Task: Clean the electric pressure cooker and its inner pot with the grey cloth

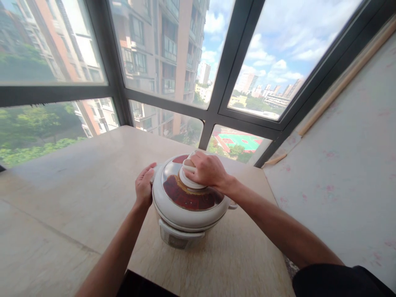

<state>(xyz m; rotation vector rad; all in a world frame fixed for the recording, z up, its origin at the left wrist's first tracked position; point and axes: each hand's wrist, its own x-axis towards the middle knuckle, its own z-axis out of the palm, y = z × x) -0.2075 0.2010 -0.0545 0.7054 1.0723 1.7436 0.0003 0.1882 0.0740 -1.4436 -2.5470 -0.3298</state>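
A white electric cooker (182,239) stands upright on the pale stone sill, with a control panel on the side facing me. Its lid (188,198) has a white rim, dark red and clear glass, and a white knob in the middle. The lid sits on the pot. My right hand (208,168) is closed around the knob from above. At the cooker's left side my left hand (144,183) grips the side handle, its fingers partly hidden behind it. A second side handle (233,205) shows at the right, under my right forearm.
The wide stone sill (77,185) runs to the left, with a seam across it. Dark window frames (173,110) rise behind the cooker, with buildings, trees and a sports court outside. A wall with faint flowered paper (340,185) borders the right side.
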